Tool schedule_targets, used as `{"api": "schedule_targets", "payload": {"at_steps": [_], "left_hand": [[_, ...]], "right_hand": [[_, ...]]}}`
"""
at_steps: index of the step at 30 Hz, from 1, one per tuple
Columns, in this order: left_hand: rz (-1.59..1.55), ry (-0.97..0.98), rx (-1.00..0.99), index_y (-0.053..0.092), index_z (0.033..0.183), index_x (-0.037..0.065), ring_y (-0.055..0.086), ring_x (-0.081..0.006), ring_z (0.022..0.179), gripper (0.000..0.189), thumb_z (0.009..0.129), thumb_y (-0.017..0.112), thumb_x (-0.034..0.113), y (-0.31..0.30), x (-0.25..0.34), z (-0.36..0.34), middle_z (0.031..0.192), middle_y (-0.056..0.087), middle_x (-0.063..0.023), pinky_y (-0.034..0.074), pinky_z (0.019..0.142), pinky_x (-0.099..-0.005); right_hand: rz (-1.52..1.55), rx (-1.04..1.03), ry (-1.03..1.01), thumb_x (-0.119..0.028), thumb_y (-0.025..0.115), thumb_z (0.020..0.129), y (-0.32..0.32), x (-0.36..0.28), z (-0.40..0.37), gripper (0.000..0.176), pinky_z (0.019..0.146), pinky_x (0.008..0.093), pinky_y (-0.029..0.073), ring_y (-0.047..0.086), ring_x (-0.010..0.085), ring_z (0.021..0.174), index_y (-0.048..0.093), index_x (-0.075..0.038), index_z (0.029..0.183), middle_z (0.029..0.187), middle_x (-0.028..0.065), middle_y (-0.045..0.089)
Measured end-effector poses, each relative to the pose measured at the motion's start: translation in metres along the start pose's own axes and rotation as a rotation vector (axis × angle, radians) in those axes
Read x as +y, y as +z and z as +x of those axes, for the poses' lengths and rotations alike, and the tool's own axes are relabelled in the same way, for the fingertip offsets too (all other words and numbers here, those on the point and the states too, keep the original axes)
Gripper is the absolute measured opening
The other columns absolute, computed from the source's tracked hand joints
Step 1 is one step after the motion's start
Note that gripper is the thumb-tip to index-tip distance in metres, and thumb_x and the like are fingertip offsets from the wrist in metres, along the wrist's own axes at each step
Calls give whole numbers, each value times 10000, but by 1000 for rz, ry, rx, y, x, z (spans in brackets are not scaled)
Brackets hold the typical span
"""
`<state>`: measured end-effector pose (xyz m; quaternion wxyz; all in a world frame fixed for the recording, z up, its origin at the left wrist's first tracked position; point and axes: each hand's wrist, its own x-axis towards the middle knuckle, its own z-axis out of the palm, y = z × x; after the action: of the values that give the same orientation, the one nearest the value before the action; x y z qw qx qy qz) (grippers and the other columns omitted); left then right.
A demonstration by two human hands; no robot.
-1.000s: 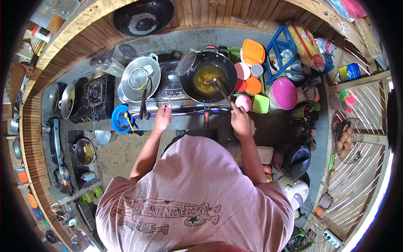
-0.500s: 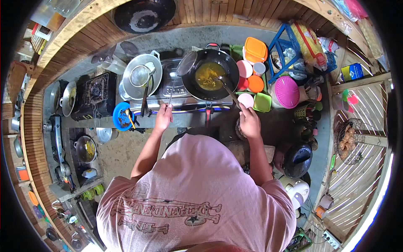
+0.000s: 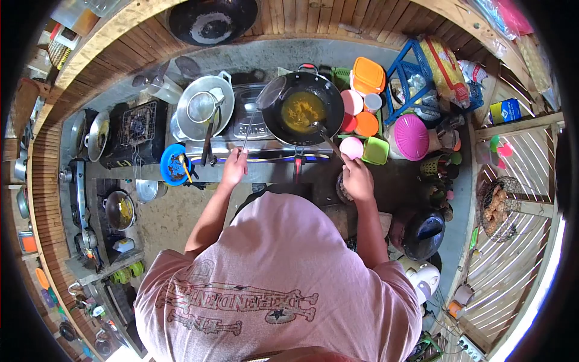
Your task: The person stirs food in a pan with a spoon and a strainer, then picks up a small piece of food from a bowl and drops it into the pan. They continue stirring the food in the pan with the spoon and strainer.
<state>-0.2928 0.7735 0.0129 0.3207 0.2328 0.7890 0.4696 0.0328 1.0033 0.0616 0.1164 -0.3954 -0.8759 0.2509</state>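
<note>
A black wok (image 3: 283, 130) sits on the stove, with yellow oil and orange-brown frying bits (image 3: 303, 113) in it. My right hand (image 3: 357, 178) is closed round the dark handle of a spatula (image 3: 329, 140), whose blade dips into the oil near the wok's right side. My left hand (image 3: 235, 168) grips the thin metal handle of a round mesh skimmer (image 3: 271, 93). The skimmer's head is over the wok's left rim, apart from the oil. Left of it, a second strainer (image 3: 201, 107) lies across a large metal pot (image 3: 227, 90).
A blue bowl (image 3: 166, 164) with a spoon stands left of my left hand. Colourful lidded containers, including an orange-lidded one (image 3: 368, 73), crowd the wok's right. Beyond them are a blue basket (image 3: 395, 111) and a pink-lidded tub (image 3: 412, 137). Another burner (image 3: 137, 130) is at the left.
The spatula's blade has shifted slightly toward the near side of the wok, and my right hand has come a little lower. My left hand and the skimmer have barely moved.
</note>
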Motion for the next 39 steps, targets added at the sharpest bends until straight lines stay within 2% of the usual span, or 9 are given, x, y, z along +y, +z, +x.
{"api": "schedule_targets", "payload": {"at_steps": [4,5,9,16,21,27,34,36,39], "left_hand": [[-26,14,1,545,1055,7,499,-135,471,346,1052,497,350,1,-3,2,596,502,-28,404,471,-307],[-28,9,0,545,1055,7,499,-135,471,346,1052,497,350,2,-4,1,596,502,-28,404,471,-307],[32,37,-6,539,1022,24,499,-134,494,379,1052,491,399,2,5,3,589,502,-35,399,493,-300],[-8,22,-8,544,1050,28,489,-125,484,364,1050,501,390,2,1,5,578,500,-27,389,483,-291],[-5,19,-9,549,1058,23,496,-131,477,353,1050,500,372,1,-7,8,578,502,-29,396,477,-308],[-26,11,9,550,1068,15,504,-144,460,342,1050,498,353,5,-12,10,561,509,-42,398,470,-326],[-21,-6,-2,537,1076,26,498,-143,456,316,1050,496,338,8,-8,9,559,508,-45,399,467,-332],[-23,-3,2,534,1072,28,498,-141,457,308,1050,496,334,9,-7,9,560,506,-44,397,465,-330],[-39,-5,10,534,1049,25,482,-134,464,312,1052,494,335,11,-1,5,563,492,-33,386,472,-318]], "right_hand": [[13,-13,-5,-145,597,913,21,-12,25,394,847,501,535,650,417,999,632,-145,1305,1119,240,639],[24,74,-75,-138,595,915,32,-12,32,405,846,504,534,647,428,993,621,-147,1320,1114,258,636],[47,198,-135,-128,606,912,29,-23,48,401,824,503,534,647,425,967,626,-126,1313,1085,254,642],[144,248,-87,-95,594,918,-6,-27,27,387,777,497,516,638,414,906,629,-93,1304,996,215,631],[158,164,-20,-107,578,935,-8,-14,12,390,824,486,513,635,423,940,613,-87,1323,1033,235,639],[286,73,172,-172,505,1008,-6,-12,9,410,963,483,473,593,441,1170,532,-28,1391,1248,293,613],[313,97,158,-156,479,1002,11,4,26,420,983,475,462,590,442,1174,528,-32,1401,1249,290,616],[388,40,233,-165,474,1000,16,14,36,409,983,463,464,597,428,1174,555,-44,1382,1255,286,614],[316,45,272,-198,473,997,11,10,48,411,978,454,472,616,404,1159,573,-64,1372,1247,265,629]]}}
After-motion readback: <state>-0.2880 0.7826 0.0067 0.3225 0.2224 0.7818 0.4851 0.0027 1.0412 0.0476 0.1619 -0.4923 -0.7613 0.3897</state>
